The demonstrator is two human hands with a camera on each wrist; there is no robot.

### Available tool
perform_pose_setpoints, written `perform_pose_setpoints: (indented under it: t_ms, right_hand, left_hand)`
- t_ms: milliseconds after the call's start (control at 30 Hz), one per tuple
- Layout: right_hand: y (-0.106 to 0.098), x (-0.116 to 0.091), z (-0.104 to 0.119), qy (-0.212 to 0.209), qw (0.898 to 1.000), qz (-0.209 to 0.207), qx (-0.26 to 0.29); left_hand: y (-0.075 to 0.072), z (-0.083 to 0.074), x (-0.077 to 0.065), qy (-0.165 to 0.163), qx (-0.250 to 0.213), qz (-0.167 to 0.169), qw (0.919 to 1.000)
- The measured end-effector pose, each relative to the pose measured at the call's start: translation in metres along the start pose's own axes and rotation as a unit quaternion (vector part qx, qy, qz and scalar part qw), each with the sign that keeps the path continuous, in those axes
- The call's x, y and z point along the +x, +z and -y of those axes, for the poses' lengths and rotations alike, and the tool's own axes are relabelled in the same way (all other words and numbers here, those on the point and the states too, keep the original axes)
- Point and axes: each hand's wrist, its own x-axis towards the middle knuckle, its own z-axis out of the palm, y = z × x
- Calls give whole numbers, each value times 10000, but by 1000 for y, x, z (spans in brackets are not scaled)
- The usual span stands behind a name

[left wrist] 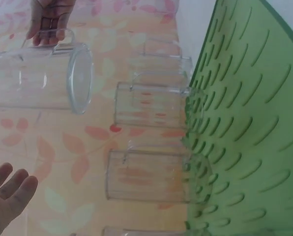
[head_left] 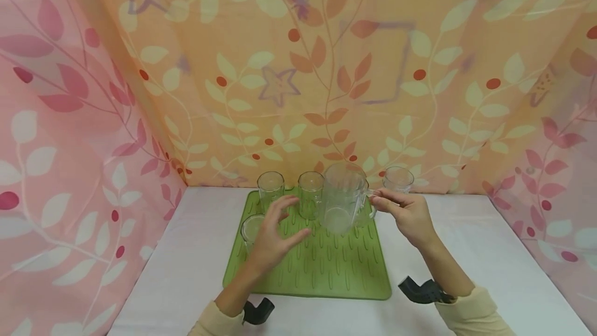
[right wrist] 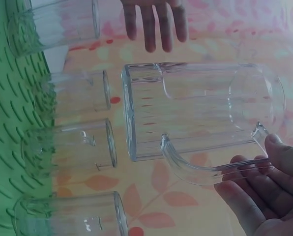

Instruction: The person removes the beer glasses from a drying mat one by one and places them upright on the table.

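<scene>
My right hand [head_left: 409, 217] grips a large clear glass pitcher [head_left: 342, 196] by its handle, fingers and thumb curled round it. The pitcher [right wrist: 200, 108] hangs above the green drying mat [head_left: 326, 274], its thick base facing down and higher than the mugs' bases. To the left of it, my left hand [head_left: 275, 237] is in the air with fingers spread and nothing in them. Several clear glass mugs stand on the mat: a back-left mug [head_left: 270, 183], a middle mug [head_left: 308, 191] and a front-left mug [head_left: 252, 227], partly covered by my left hand. Another is partly hidden behind the pitcher.
A further glass [head_left: 398, 175] stands at the back right, beyond the mat's corner. The mat lies on a white tabletop [head_left: 448, 232]. Patterned cloth [head_left: 298, 118] rises behind the table and along both sides.
</scene>
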Motion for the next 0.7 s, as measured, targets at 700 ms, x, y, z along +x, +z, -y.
perform_pose_setpoints:
  t_ms: [700]
  right_hand:
    - [-39, 18, 2, -125, 9862, -1646, 116]
  left_hand:
    - [-60, 17, -8, -231, 614, -26, 9978]
